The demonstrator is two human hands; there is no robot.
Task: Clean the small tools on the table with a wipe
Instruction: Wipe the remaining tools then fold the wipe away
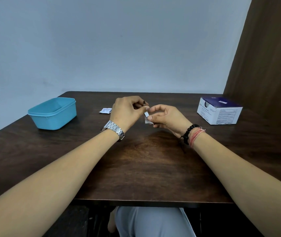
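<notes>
Above table [136, 168]: left hand [126, 112] grips slim metal tool [145, 113]; right hand [167, 118] pinches white wipe [148, 120].

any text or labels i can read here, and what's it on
Box, front face: a brand mark that seems to read "BD", then a line that may be "Alcohol Swabs"; too blurred to be sure.
Box side panel: a table of fine print, too small to read.
Box top: a small white sticker, unreadable.
Packet on the table: printed lines, too small to read.
Nothing else carries text.
</notes>
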